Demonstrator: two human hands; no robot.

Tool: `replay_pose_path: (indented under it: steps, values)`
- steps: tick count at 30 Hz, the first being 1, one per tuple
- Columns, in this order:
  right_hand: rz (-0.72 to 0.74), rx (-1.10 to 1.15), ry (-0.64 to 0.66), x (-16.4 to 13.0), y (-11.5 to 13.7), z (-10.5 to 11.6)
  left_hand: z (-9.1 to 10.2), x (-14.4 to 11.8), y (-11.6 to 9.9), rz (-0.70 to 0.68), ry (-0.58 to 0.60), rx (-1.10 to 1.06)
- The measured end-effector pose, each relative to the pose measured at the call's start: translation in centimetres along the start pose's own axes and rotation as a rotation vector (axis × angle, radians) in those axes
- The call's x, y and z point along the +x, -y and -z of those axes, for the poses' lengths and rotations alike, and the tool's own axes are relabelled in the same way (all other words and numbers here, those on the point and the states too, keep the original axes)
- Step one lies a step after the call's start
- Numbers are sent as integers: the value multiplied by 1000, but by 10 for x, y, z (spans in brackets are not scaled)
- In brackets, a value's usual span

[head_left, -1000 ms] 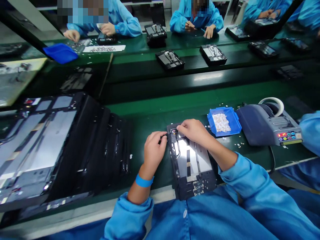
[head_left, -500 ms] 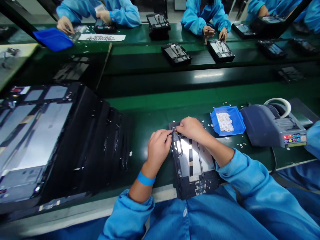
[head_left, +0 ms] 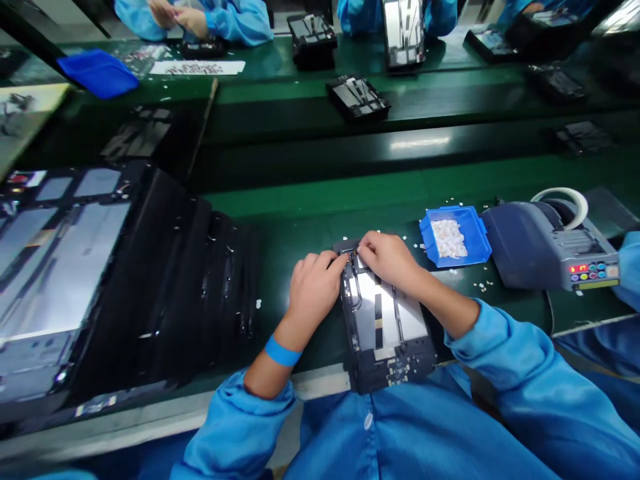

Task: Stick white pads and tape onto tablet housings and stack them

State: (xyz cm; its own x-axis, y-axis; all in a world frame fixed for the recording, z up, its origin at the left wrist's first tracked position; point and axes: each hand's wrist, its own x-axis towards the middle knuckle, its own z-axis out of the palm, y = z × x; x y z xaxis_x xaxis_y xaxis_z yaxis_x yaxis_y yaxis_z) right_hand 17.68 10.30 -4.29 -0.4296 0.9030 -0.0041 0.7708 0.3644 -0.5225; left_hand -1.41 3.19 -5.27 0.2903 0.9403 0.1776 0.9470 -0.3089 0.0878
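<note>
Open belt ahead, clutter on both flanks.
I see bare green belt (head_left: 310, 220) beyond my hands; the stack of black trays (head_left: 165, 280) blocks the left, the blue bin (head_left: 475, 230) and tape dispenser (head_left: 545, 250) crowd the right.

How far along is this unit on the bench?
In hand: both the left hand and right hand pinch at the top edge of the black tray. Its lower boards look fitted. A stack of similar trays sits on the left. The bin holds white pieces.
</note>
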Motion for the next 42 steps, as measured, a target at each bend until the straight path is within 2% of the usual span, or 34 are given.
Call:
replay_pose_path:
  steps: [3, 5, 9, 14, 18, 20, 22, 24, 27, 30, 32, 34, 37, 42]
  values:
    - [286, 25, -121, -26, -17, -16, 0, 0, 1, 2, 4, -26]
    - [407, -29, -153, -35, -25, -27, -3, 0, 3, 13, -27, -83]
    - [445, -150, -175, -36, -27, -35, -11, -2, 8, 43, -84, -156]
    - [464, -267, -140, -33, -17, -28, -11, -3, 10, 47, -80, -202]
    - [489, -243, -125, -34, -18, -28, -6, 11, 12, 179, -107, -388]
    - [470, -126, -168, -33, -23, -31, -4, 23, 15, 278, -78, -509]
    - [437, 25, -240, -32, -27, -31, -3, 36, 18, 338, 9, -596]
    - [411, 127, -314, -32, -30, -28, -2, 48, 21, 352, 96, -627]
    - [377, 151, -378, -36, -31, -19, -3, 60, 25, 343, 210, -649]
    - [149, 119, -461, -42, -38, -9, -3, 66, 24, 358, 309, -678]
    - [-59, 126, -488, -49, -44, -5, -2, 66, 22, 383, 309, -691]
    - [-157, 188, -427, -58, -48, -2, 0, 60, 19, 409, 249, -705]
    - [-121, 284, -344, -75, -45, -2, 2, 44, 15, 418, 169, -754]
    - [-114, 302, -331, -96, -37, -8, -7, 18, 9, 424, 181, -760]
